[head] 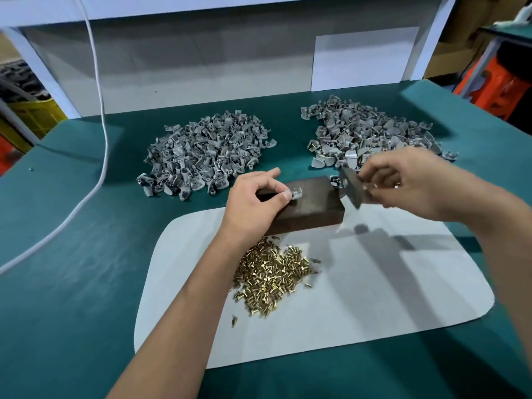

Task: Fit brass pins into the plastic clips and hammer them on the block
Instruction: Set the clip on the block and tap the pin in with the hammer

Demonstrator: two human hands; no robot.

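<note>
I see my left hand (253, 197) pinching a grey plastic clip (295, 193) flat on the dark block (311, 208), thumb and fingertips closed on it. My right hand (403, 182) is curled round the hammer (352, 187), its blurred head just right of that grip, above the block's end. Brass pins (270, 279) lie heaped below my left wrist on the white mat (374, 283); clip piles (207, 156) sit beyond on the worktop (72, 254).
</note>
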